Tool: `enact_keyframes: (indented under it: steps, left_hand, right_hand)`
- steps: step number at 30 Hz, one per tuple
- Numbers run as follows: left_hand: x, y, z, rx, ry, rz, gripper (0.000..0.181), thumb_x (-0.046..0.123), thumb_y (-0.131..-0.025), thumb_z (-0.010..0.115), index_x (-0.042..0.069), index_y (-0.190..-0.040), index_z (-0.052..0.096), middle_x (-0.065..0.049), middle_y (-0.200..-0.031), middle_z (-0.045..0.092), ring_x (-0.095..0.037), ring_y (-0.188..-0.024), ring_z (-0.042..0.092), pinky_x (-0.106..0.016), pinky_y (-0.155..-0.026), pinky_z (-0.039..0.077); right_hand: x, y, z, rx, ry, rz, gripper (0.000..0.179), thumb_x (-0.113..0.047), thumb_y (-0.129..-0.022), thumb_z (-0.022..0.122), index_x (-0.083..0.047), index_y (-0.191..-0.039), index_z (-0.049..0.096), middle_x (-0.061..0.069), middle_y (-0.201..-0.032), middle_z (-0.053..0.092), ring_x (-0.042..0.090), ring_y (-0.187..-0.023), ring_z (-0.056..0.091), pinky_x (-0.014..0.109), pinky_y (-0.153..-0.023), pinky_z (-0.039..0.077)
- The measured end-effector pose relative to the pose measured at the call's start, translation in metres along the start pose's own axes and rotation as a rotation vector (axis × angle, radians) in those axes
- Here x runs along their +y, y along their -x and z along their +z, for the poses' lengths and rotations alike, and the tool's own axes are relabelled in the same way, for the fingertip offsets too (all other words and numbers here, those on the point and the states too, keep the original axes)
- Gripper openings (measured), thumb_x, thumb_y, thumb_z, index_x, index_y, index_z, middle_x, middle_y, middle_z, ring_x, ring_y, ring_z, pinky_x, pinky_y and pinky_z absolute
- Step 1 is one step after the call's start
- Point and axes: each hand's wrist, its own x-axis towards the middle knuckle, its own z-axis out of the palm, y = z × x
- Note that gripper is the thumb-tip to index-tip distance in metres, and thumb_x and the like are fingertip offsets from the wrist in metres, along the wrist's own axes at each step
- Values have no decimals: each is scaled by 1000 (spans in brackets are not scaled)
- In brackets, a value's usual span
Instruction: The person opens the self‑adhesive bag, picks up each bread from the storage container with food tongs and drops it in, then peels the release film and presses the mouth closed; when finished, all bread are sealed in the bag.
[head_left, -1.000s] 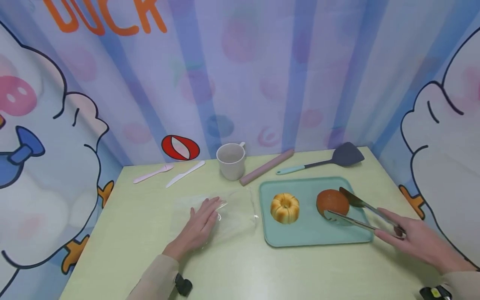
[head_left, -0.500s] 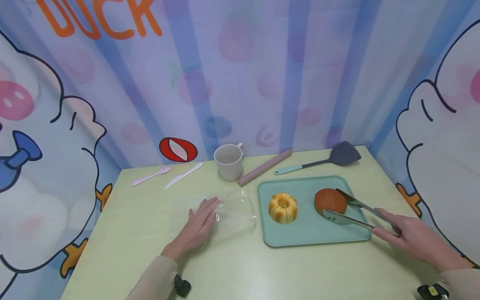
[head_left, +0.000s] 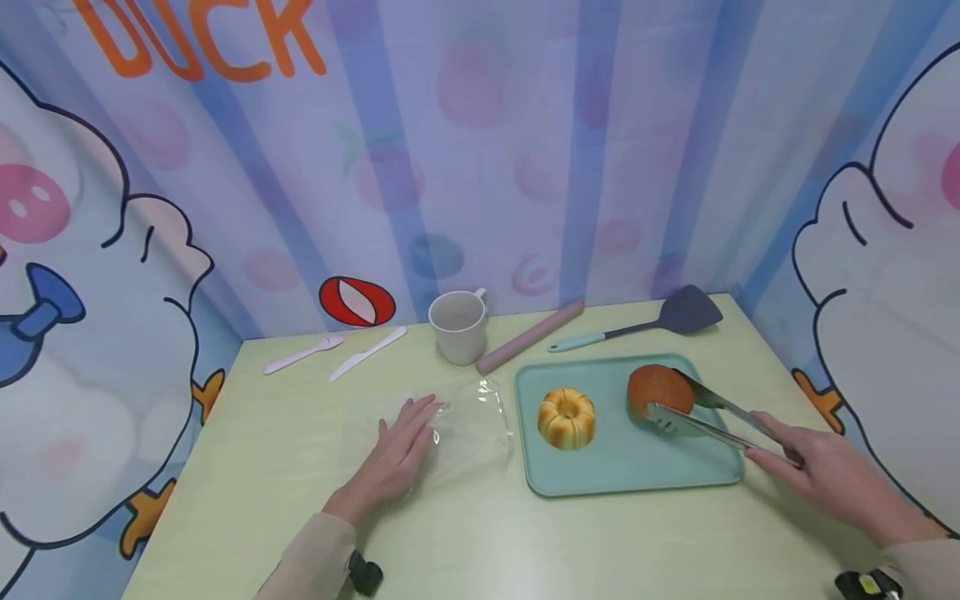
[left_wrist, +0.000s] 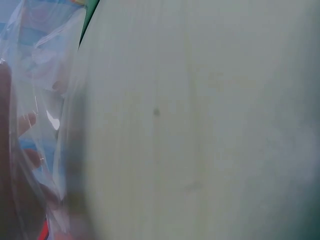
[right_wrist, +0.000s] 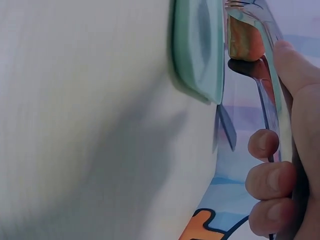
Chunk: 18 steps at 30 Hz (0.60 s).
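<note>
My right hand (head_left: pixel 836 471) grips a pair of metal tongs (head_left: pixel 722 434), whose tips hold a round brown bun (head_left: pixel 654 388). The right wrist view shows the bun (right_wrist: pixel 246 40) between the tong ends, raised off the green tray (head_left: pixel 592 479). On the tray's left half sits a golden ring-shaped bread (head_left: pixel 566 418). My left hand (head_left: pixel 397 454) lies with fingers extended on a clear plastic bag (head_left: pixel 476 425) left of the tray. In the left wrist view, a few fingertips (left_wrist: pixel 32 157) show through the crinkled bag (left_wrist: pixel 50 100).
Along the table's back edge lie a pink fork (head_left: pixel 303 355), a white knife (head_left: pixel 367 354), a beige mug (head_left: pixel 459 329), a mauve rolling pin (head_left: pixel 530 337) and a spatula (head_left: pixel 686 311) with a mint handle. A printed curtain (head_left: pixel 487 167) hangs behind the pale table (head_left: pixel 247 467).
The tongs have closed on the bun and raised it slightly from the tray. My left hand stays on the bag. The head view has shifted a little.
</note>
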Motion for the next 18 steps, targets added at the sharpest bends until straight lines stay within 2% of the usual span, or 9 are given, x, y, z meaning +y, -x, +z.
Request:
enact_keyframes:
  steps: [3, 13, 18]
  left_hand:
    - [0, 0, 0, 5, 1, 6, 46, 31, -115, 37, 24, -159, 47, -9, -169, 37, -48, -158, 20, -87, -112, 4]
    - [2, 0, 0, 5, -9, 3, 47, 35, -115, 35, 28, -160, 45, -7, -170, 35, -46, -159, 19, -86, -113, 3]
    - [3, -1, -1, 6, -12, 6, 47, 35, -115, 34, 26, -161, 45, -7, -170, 34, -46, -159, 18, -86, -113, 3]
  right_hand:
    - [-4, -4, -4, 38, 12, -38, 59, -33, -99, 75, 0, -145, 61, -13, -61, 35, 0, -49, 25, 22, -46, 28]
    - [-29, -25, -19, 39, 25, -93, 60, -36, -98, 76, -6, -147, 60, -12, -64, 34, -1, -51, 25, 22, -47, 26]
    - [-43, -35, -19, 80, 31, -179, 59, -33, -95, 79, -9, -146, 62, -15, -65, 34, -3, -52, 23, 21, -48, 25]
